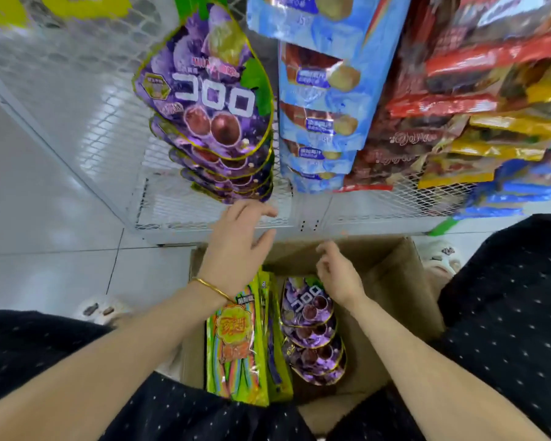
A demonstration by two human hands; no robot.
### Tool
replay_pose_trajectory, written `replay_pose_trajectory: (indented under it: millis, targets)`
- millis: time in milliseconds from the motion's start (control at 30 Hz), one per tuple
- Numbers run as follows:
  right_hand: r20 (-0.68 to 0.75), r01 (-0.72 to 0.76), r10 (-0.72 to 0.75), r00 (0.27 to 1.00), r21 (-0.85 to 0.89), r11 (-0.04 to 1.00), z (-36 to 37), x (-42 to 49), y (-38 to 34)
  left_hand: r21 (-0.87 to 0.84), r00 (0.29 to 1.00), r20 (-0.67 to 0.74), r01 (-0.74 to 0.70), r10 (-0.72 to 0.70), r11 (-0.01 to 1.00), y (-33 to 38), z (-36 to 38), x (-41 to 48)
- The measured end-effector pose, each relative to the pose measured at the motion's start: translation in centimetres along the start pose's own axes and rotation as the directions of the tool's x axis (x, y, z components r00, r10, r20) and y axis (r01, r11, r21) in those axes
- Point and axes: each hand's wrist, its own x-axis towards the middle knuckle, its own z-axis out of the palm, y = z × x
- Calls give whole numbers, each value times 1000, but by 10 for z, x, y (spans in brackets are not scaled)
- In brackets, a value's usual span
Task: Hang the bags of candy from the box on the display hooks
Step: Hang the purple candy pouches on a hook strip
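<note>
Hovering over one box (392,281), left hand (239,240) spread, right hand (337,272) loosely curled, both empty; inside, four purple bags (309,332), two green bags (233,348).

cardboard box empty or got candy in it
Not empty. The cardboard box holds a stack of purple grape bags beside green bags.

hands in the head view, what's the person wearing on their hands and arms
Both forearms are bare, with no sleeves or gloves in view. The left hand has a thin gold bangle round its wrist. The right hand has nothing on its wrist. The clothing over the legs is dark fabric with small white dots.
</note>
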Motion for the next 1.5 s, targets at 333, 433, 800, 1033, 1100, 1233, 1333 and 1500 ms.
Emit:
replay_pose_trajectory:
  millis: [333,433,800,1033,1100,1233,1333,1500]
  targets:
    - [322,-590,517,793,195,784,56,-9,67,-49,981,125,153,-146,987,-9,14,7]
    - [294,-660,591,751,287,695,72,0,76,-65,977,127,180,-171,982,-10,15,7]
    - [283,-640,577,766,251,726,83,10,54,-121,968,128,233,-218,965,-14,11,2]
    - [348,-637,534,771,449,627,43,2,40,-50,932,206,313,-297,948,-11,9,3]
    - [416,-611,452,789,466,639,16,-1,29,-57,900,259,376,-350,925,-10,12,4]
    - [451,-459,193,871,613,643,-41,-7,3,-65,803,356,531,-477,845,-12,16,3]
    - [455,-413,46,889,757,507,-71,-15,-15,-131,754,423,600,-503,789,-7,10,2]
    - [352,-294,-86,932,874,388,-95,-29,-53,-261,830,329,539,-451,801,7,-17,6]
